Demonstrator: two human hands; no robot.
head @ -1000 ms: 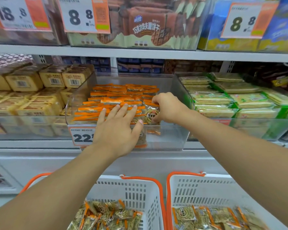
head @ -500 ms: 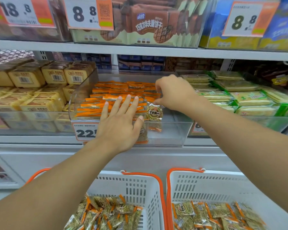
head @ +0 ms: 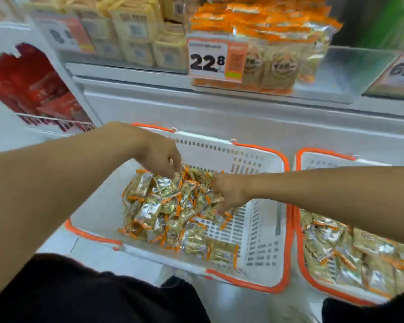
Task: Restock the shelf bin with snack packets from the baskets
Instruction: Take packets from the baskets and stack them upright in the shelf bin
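1. At centre frame: both hands are now down in the left basket (head: 261, 229); half a second ago they were up at the shelf bin (head: 336, 73). Judgement: one placing round is finished and a fresh pickup is starting.
2. Left hand (head: 160, 157): fingers curled downward onto the snack packets (head: 173, 206). Cannot tell whether any packet is held.
3. Right hand (head: 229, 194): fingers reach down into the pile's right edge; hold not discernible, blurred.
4. Right basket (head: 299, 206), lower right, also holds packets.
5. Bin sits at upper centre, partly filled, right part bare.
6. Price tag (head: 216, 59) reads "22.8"; packet print illegible.
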